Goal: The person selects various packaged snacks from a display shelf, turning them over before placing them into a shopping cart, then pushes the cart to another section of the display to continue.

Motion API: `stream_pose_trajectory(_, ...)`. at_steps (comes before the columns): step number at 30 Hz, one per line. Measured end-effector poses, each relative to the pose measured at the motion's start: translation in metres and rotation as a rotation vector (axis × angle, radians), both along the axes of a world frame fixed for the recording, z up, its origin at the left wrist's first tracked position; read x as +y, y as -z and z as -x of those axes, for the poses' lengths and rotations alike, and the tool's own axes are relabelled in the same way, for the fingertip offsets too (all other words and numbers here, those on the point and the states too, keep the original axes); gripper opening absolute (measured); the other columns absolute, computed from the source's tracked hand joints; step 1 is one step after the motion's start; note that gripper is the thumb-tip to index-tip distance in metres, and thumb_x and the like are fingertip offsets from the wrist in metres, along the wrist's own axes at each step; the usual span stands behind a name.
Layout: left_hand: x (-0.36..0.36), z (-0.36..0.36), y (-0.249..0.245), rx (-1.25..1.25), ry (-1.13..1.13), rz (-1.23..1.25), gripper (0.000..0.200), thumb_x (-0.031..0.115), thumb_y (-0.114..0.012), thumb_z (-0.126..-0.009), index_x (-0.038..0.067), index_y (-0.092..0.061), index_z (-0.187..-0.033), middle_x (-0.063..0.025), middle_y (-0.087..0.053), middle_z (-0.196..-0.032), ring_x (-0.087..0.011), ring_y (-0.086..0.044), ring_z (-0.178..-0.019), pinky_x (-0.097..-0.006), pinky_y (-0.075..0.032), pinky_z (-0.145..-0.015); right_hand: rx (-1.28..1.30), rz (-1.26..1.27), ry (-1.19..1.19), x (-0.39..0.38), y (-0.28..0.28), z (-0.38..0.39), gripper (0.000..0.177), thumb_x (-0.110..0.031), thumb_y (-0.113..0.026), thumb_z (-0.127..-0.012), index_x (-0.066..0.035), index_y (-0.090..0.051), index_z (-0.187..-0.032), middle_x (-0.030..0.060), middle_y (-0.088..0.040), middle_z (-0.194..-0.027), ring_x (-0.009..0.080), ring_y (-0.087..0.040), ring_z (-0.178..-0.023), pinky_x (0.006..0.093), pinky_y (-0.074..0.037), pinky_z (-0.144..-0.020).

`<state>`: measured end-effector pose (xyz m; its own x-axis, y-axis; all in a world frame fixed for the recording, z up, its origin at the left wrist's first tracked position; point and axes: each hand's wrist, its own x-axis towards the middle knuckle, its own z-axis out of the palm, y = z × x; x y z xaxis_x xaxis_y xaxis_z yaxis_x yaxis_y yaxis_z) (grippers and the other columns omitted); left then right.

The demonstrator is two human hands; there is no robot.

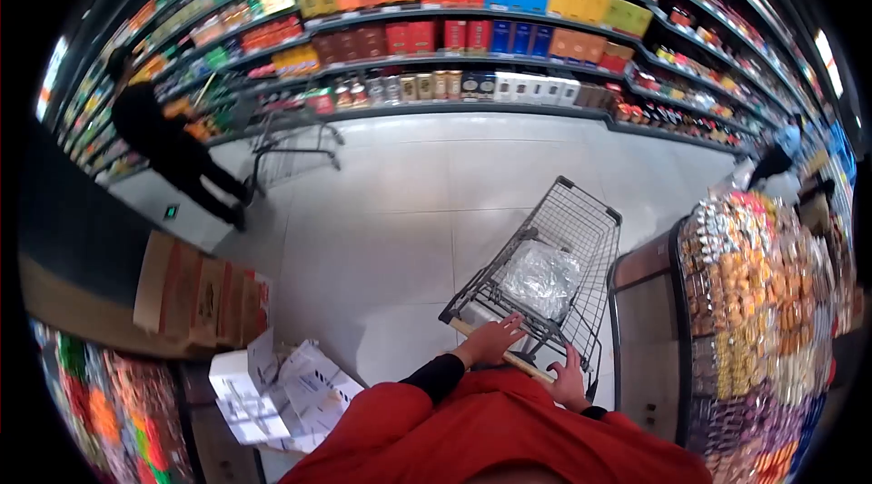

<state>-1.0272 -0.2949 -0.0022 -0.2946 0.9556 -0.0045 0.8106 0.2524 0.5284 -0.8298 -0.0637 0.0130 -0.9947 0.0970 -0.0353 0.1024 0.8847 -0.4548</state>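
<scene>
A wire shopping cart (595,257) stands in front of me, with a clear plastic-wrapped bundle (540,279) in its basket. My left hand (493,341) lies over the cart's pale handle bar (529,367), its fingers spread towards the basket. At the right end of the bar is my right hand (569,382), fingers apart and slightly bent beside the cart frame. Neither hand is visibly wrapped round the bar. Red clothing covers the lower middle of the view.
A packed snack display (758,321) borders the cart's right side. Open white boxes (313,389) and brown cartons (207,298) are at left. Near the far shelves (409,12) stand a person in dark clothes (159,134) and another cart (295,153). Another person (781,153) is far right.
</scene>
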Motion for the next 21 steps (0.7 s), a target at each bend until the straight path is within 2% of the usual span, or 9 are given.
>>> stream_pose_trajectory(1, 0.0, 0.01, 0.008, 0.015, 0.015, -0.006, 0.082, 0.022, -0.08, -0.071, 0.003, -0.048, -0.144, -0.0267, -0.037, -0.157, -0.041, -0.033, -0.148, -0.0461, -0.046, -0.109, -0.009, -0.039, -0.003, -0.003, 0.0, 0.003, 0.057, -0.057, -0.081, -0.076, -0.003, -0.073, -0.091, 0.0345, -0.031, -0.154, 0.0532, -0.028, -0.144, 0.0547, -0.034, -0.116)
stream_pose_trajectory(2, 0.006, 0.02, 0.014, 0.034, 0.063, -0.014, 0.078, 0.024, -0.079, -0.074, 0.002, -0.049, -0.142, -0.03, -0.037, -0.155, -0.0425, -0.033, -0.148, -0.0474, -0.044, -0.111, 0.0, -0.032, 0.099, -0.004, 0.002, 0.008, 0.057, -0.057, -0.081, -0.076, -0.003, -0.073, -0.091, 0.0345, -0.031, -0.154, 0.0532, -0.028, -0.144, 0.0547, -0.034, -0.116)
stream_pose_trajectory(3, 0.009, 0.025, 0.002, 0.04, 0.051, -0.006, 0.079, 0.023, -0.08, -0.071, 0.001, -0.05, -0.14, -0.0308, -0.038, -0.154, -0.0448, -0.033, -0.147, -0.0478, -0.039, -0.115, 0.024, -0.038, 0.05, -0.001, 0.004, 0.013, 0.056, -0.057, -0.081, -0.076, -0.004, -0.072, -0.091, 0.0343, -0.032, -0.153, 0.0529, -0.029, -0.143, 0.0543, -0.035, -0.116)
stream_pose_trajectory(4, 0.015, 0.031, -0.006, 0.041, 0.196, 0.001, 0.079, 0.023, -0.08, -0.071, 0.001, -0.05, -0.14, -0.0308, -0.038, -0.154, -0.0448, -0.033, -0.147, -0.0478, -0.039, -0.115, 0.038, -0.042, 0.015, 0.002, 0.002, 0.011, 0.055, -0.056, -0.081, -0.076, -0.004, -0.071, -0.09, 0.034, -0.033, -0.152, 0.0526, -0.03, -0.143, 0.0539, -0.036, -0.115)
stream_pose_trajectory(6, 0.024, 0.041, -0.016, 0.022, 0.103, 0.067, 0.082, 0.024, -0.082, -0.068, 0.001, -0.05, -0.14, -0.0311, -0.039, -0.153, -0.0462, -0.033, -0.147, -0.0479, -0.04, -0.115, -0.022, 0.03, 0.084, 0.004, -0.016, 0.016, 0.057, -0.059, -0.078, -0.078, -0.005, -0.071, -0.094, 0.0338, -0.034, -0.152, 0.0533, -0.031, -0.142, 0.0532, -0.039, -0.113)
stream_pose_trajectory(8, 0.031, 0.05, -0.015, 0.052, 0.205, 0.107, 0.085, 0.027, -0.085, -0.066, 0.001, -0.051, -0.139, -0.0301, -0.039, -0.154, -0.0457, -0.034, -0.147, -0.048, -0.044, -0.111, -0.067, 0.039, 0.115, 0.004, -0.024, 0.02, 0.059, -0.061, -0.077, -0.079, -0.005, -0.07, -0.098, 0.0325, -0.034, -0.153, 0.0521, -0.03, -0.143, 0.0524, -0.043, -0.11)
stream_pose_trajectory(12, 0.03, 0.069, -0.033, 0.053, 0.205, 0.154, 0.084, 0.036, -0.088, -0.066, 0.001, -0.057, -0.135, -0.0275, -0.036, -0.156, -0.043, -0.035, -0.146, -0.0469, -0.049, -0.105, -0.125, 0.072, 0.184, -0.004, -0.04, 0.034, 0.063, -0.063, -0.074, -0.08, -0.004, -0.069, -0.099, 0.0298, -0.032, -0.155, 0.0487, -0.028, -0.146, 0.0502, -0.047, -0.105)
stream_pose_trajectory(15, 0.026, 0.092, -0.046, 0.062, 0.213, 0.098, 0.075, 0.047, -0.081, -0.075, 0.003, -0.061, -0.132, -0.028, -0.039, -0.155, -0.0427, -0.033, -0.148, -0.0479, -0.052, -0.098, -0.14, 0.078, 0.233, -0.024, -0.04, 0.049, 0.061, -0.063, -0.074, -0.081, -0.004, -0.07, -0.096, 0.0278, -0.031, -0.157, 0.0466, -0.027, -0.148, 0.0486, -0.049, -0.102)
stream_pose_trajectory(21, 0.013, 0.144, -0.04, 0.032, 0.284, 0.042, 0.068, 0.042, -0.085, -0.07, 0.001, -0.067, -0.121, -0.0301, -0.038, -0.155, -0.044, -0.034, -0.147, -0.0478, -0.051, -0.098, -0.181, 0.072, 0.335, -0.06, -0.046, 0.089, 0.06, -0.063, -0.073, -0.081, -0.004, -0.069, -0.091, 0.0256, -0.03, -0.159, 0.0456, -0.025, -0.149, 0.0481, -0.049, -0.102)
